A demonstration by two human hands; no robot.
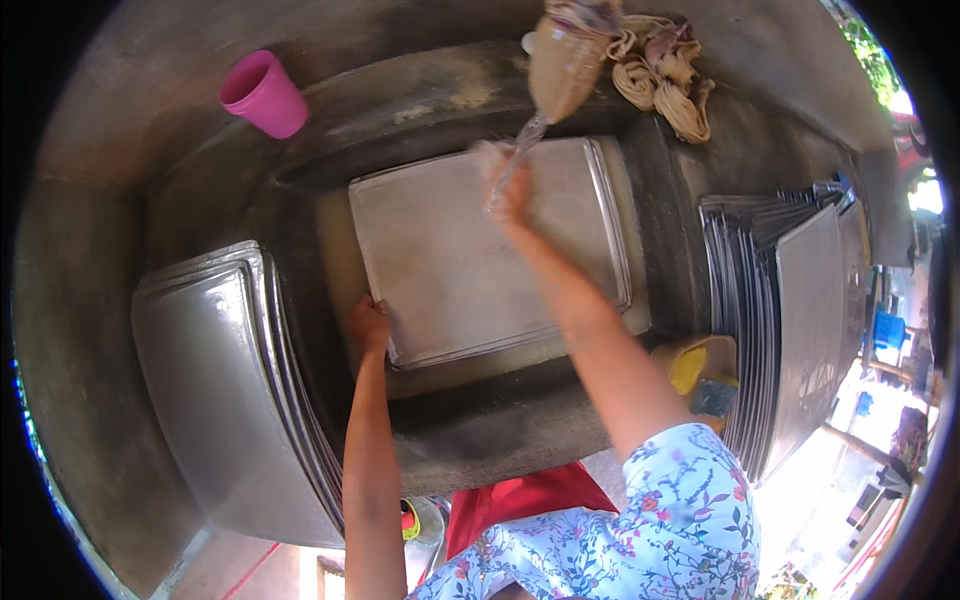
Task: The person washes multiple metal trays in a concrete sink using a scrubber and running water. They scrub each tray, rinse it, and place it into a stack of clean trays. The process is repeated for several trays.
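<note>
A shallow rectangular metal tray (450,250) lies in the concrete sink (480,430), with at least one more tray edge showing under it. My left hand (370,323) is closed on the tray's left edge, near its front corner. Over the tray's far part, my right hand (510,185) is blurred by motion, so its fingers cannot be made out. Water (530,135) runs down from a tan cloth (570,75) hanging at the top and falls onto that hand. What the cloth covers is hidden.
Metal trays lean in a stack (195,340) at the left; many more stand upright (808,300) at the right. A pink cup (275,100) is on the far ledge. Twisted cloth (665,80) hangs far right. Beside the right stack, a tub holds a yellow item (688,370).
</note>
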